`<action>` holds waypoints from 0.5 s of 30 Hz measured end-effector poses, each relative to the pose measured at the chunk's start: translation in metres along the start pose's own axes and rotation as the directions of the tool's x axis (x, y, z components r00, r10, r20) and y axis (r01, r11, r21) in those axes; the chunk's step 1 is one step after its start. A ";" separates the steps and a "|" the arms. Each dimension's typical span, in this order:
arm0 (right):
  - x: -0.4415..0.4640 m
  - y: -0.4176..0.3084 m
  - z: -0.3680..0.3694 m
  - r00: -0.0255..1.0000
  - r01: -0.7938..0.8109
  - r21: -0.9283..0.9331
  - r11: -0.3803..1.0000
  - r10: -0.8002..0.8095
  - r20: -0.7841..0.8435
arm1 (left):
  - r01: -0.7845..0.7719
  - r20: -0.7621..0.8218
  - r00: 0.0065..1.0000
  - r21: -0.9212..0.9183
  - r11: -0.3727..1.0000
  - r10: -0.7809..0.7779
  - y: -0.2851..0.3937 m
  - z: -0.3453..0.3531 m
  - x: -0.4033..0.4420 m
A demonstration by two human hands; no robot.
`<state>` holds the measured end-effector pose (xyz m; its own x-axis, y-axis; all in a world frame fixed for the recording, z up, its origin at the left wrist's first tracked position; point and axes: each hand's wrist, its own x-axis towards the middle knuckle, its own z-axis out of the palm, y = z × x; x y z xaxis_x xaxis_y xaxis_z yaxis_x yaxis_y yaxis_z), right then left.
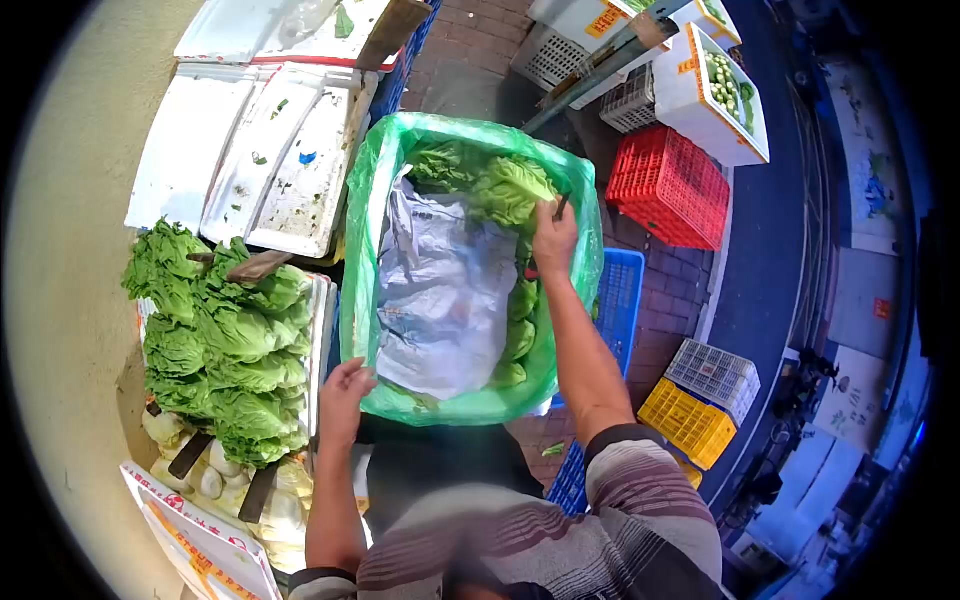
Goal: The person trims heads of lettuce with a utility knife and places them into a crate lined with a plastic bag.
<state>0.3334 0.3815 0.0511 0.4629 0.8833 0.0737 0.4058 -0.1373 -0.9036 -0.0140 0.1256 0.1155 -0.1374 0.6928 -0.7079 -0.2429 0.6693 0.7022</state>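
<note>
A box lined with a green plastic bag [583, 330] stands in front of me. Inside it, a crumpled white sheet [440, 300] covers the middle, with leafy lettuce showing around its far and right sides. My right hand [555, 240] is closed at a lettuce head [512, 190] in the far right corner. A thin dark piece sticks up from that hand and a bit of red shows below; what they belong to is unclear. Beside the near left corner of the bag is my left hand [345, 392], fingers loosely bent and apart, with nothing visible in them.
Piled lettuce [225, 340] lies on the left, above pale cabbages [215, 470]. White foam trays [310, 160] with leaf scraps sit at the far left. To the right are a red crate [668, 188], a blue crate [620, 300], a yellow crate [685, 422] and a foam box [712, 100] of vegetables.
</note>
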 end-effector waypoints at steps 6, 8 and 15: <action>-0.092 -0.022 -0.065 0.990 0.103 0.043 0.994 -0.107 0.089 | 0.191 0.299 0.948 -0.274 0.942 -0.105 0.004 0.092 0.039; -0.124 -0.041 -0.099 0.957 0.208 -0.013 0.978 -0.201 0.210 | 0.276 0.353 0.925 -0.359 0.892 -0.144 0.006 0.128 0.059; -0.190 -0.060 -0.190 0.797 0.320 0.174 0.931 -0.364 0.483 | 0.391 0.497 0.865 -0.577 0.717 -0.072 0.020 0.195 0.051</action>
<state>0.3711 0.1363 0.1716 -0.1591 0.9700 0.1837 0.3892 0.2326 -0.8913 0.1620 0.2263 0.1085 0.3763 0.6846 -0.6243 -0.7817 0.5963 0.1826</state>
